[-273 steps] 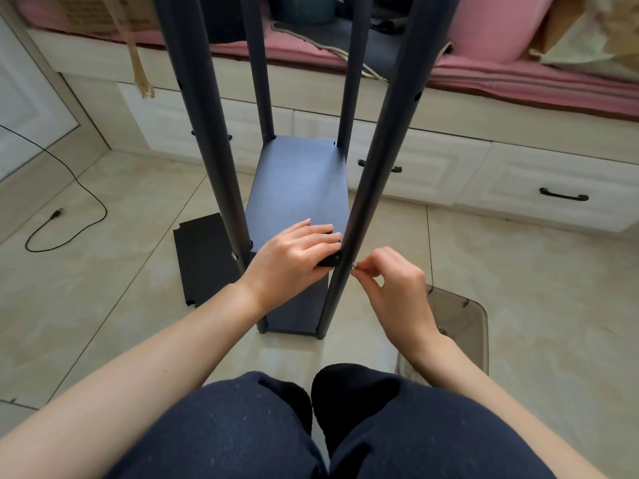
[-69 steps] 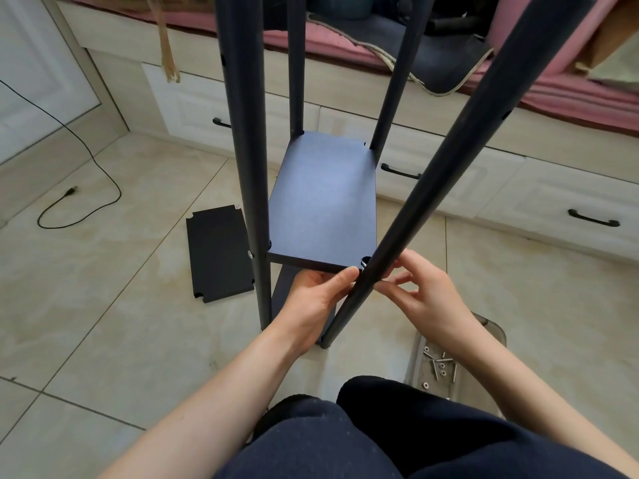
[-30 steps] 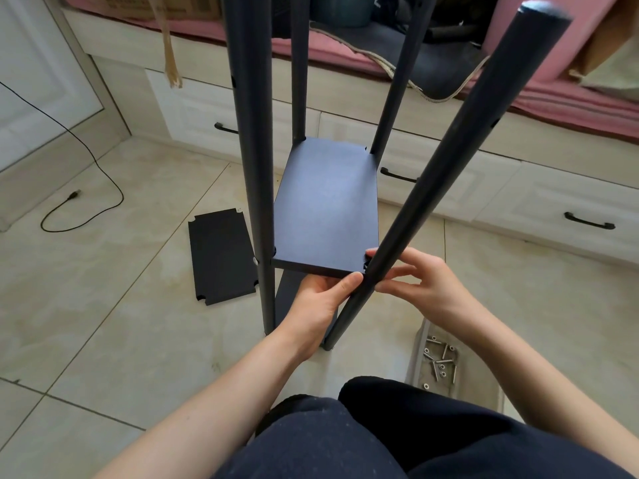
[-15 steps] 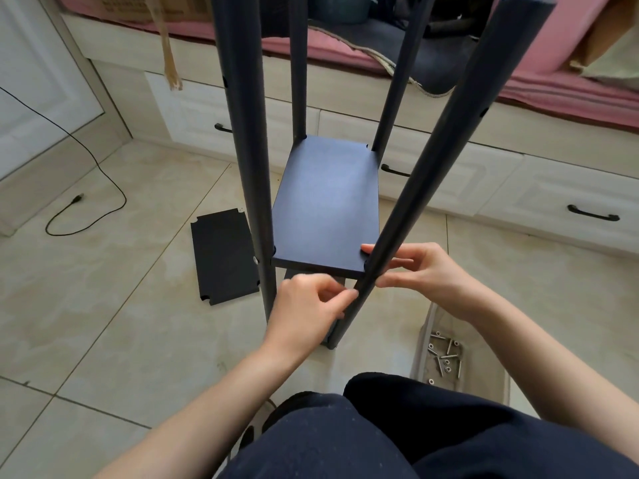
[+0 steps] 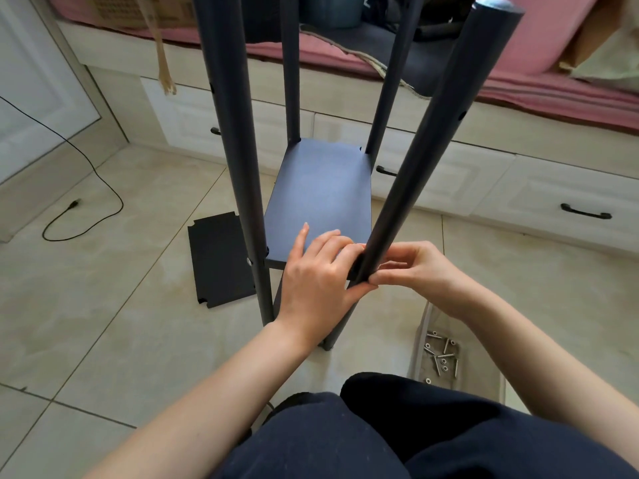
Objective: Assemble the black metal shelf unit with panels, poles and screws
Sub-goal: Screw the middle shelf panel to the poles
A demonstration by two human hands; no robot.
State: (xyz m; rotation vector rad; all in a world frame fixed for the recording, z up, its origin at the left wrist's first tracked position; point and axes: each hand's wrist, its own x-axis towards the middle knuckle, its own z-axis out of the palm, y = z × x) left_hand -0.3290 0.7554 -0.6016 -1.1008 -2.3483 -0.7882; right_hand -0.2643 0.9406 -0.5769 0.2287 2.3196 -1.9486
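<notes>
Pale floor tiles (image 5: 103, 340) carry our half-built shelf unit (image 5: 318, 188), standing before white drawers. Our left hand (image 5: 318, 271) grasps the panel's near corner to steady it against the front-right pole (image 5: 425, 160), while our right hand (image 5: 415, 267) pinches there, probably seating a screw we cannot see. Beside our knee, a clear tray (image 5: 420, 340) holds loose screws (image 5: 441, 356).

Soft, even daylight; faint shadows on the tiled floor (image 5: 103, 323) (sharp throughout), wide-angle bending toward its edges.
</notes>
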